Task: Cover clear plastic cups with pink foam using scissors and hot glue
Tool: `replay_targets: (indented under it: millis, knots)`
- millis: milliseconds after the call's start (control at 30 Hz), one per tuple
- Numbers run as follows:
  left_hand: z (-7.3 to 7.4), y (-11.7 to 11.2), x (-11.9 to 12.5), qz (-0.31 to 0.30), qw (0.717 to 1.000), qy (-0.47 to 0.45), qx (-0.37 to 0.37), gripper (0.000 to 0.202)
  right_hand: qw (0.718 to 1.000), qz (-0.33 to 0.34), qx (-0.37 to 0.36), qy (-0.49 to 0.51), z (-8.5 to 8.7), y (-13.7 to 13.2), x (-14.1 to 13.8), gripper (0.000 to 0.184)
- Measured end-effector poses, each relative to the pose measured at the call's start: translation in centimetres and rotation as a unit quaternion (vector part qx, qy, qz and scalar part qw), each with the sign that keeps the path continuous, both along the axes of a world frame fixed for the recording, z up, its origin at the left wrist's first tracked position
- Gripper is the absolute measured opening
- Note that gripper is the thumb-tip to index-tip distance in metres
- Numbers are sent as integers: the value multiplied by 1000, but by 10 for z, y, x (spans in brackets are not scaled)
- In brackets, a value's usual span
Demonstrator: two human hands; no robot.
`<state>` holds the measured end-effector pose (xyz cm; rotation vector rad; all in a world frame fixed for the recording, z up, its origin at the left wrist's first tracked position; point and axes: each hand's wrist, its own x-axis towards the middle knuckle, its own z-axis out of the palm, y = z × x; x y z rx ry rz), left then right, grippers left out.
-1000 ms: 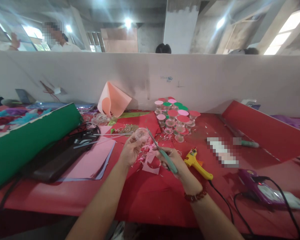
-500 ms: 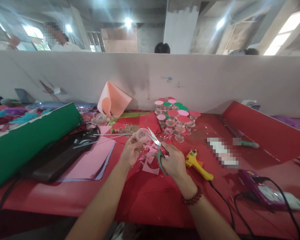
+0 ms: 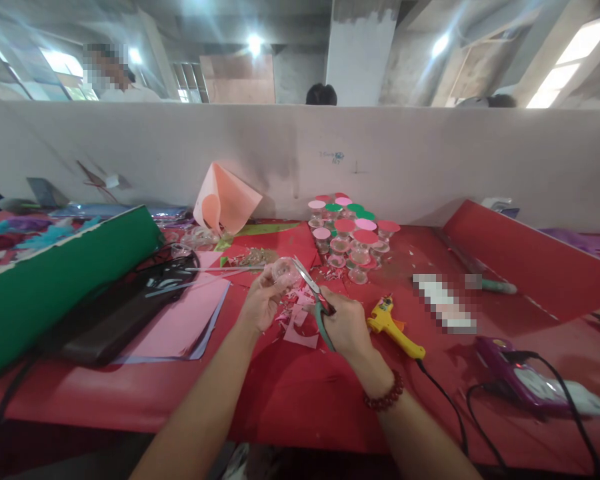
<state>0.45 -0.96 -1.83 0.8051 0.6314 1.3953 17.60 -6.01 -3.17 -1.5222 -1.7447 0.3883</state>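
Clear round plastic piece [image 3: 284, 271] sitting in left hand [image 3: 260, 303], fingers pinching its side. Right hand [image 3: 347, 323] gripping scissors [image 3: 310, 283], fingers wrapping around handles; blades pointing at piece's right edge, contact being hard to tell. Pink paper scraps [image 3: 300, 327] lying between both hands' fingers, on red worktop [image 3: 280, 407]. Disc-topped clear stands [image 3: 360, 237] standing beyond right fingers; yellow glue gun [image 3: 397, 333] resting to their right. Pink sheets [image 3: 180, 320] lying left of left fingers.

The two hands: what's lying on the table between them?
Pink paper scraps lie on the red table between the left hand and the right hand, as the head view shows.
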Motion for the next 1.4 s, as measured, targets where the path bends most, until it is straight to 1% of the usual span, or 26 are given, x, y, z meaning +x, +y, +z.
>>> replay_targets:
  millis: [67, 133, 200, 300, 333, 367, 400, 433, 467, 500, 567, 600, 633, 700, 767, 967, 1133, 1233, 1333, 1367, 1400]
  knots:
    - [-3, 2, -2, 1, 1000, 2, -1, 36, 995, 41, -40, 78, 0, 2, 0, 33]
    - [-5, 4, -3, 1, 1000, 6, -4, 35, 978, 91, -83, 170, 0, 4, -1, 36]
    - [-6, 5, -2, 2, 1000, 9, -3, 34, 945, 125, -150, 264, 2, 4, 0, 38]
    - [-4, 3, 0, 3, 1000, 18, 9, 35, 873, 136, -266, 385, 6, 2, 1, 43]
    - [-3, 2, 1, 1, 1000, 21, 11, 34, 855, 135, -285, 412, 7, 2, 1, 45]
    - [-2, 1, 1, -1, 1000, 22, 11, 34, 846, 135, -289, 427, 9, 2, 2, 46]
    - [-2, 0, 2, -2, 1000, 20, 10, 33, 850, 133, -275, 430, 10, 2, 2, 47]
    - [-2, 0, 2, -1, 1000, 15, 8, 32, 863, 130, -250, 419, 10, 2, 2, 46]
    - [-1, 0, 1, 2, 1000, 10, 6, 32, 885, 126, -214, 394, 10, 2, 3, 45]
    - [-1, 0, 1, 4, 1000, 4, 5, 32, 912, 118, -173, 353, 9, 3, 3, 42]
    - [-1, 1, 0, 6, 1000, -4, 7, 33, 966, 84, -86, 228, 8, 2, 2, 36]
    - [-1, 1, -1, 5, 1000, -5, 8, 34, 984, 58, -52, 158, 6, 1, 2, 33]
    - [-1, 1, -1, 4, 1000, -5, 7, 34, 995, 30, -26, 94, 5, 1, 1, 33]
    - [0, 1, -2, 5, 1000, -2, 4, 33, 1000, -19, 6, 7, 2, -1, 0, 35]
    - [1, 0, -2, 7, 1000, -2, -2, 33, 999, -38, 19, -30, 0, -2, -2, 37]
    - [2, -2, -1, 10, 1000, -17, -21, 33, 997, -51, 27, -49, -1, -2, -2, 39]
    - [1, -2, 0, 9, 1000, -24, -9, 35, 998, -51, 19, -34, 1, -3, -4, 38]
    - [0, -1, 0, 2, 1000, -30, 1, 31, 999, -32, 6, 5, -2, 1, -3, 35]
    - [1, -1, -1, -1, 999, -44, 2, 30, 995, 41, -41, 86, -4, 5, 0, 34]
    - [1, -1, -1, 1, 999, -48, 0, 32, 992, 58, -50, 100, -4, 6, 0, 35]
    - [0, 0, -2, 2, 999, -48, -1, 34, 992, 62, -50, 98, -4, 7, 1, 35]
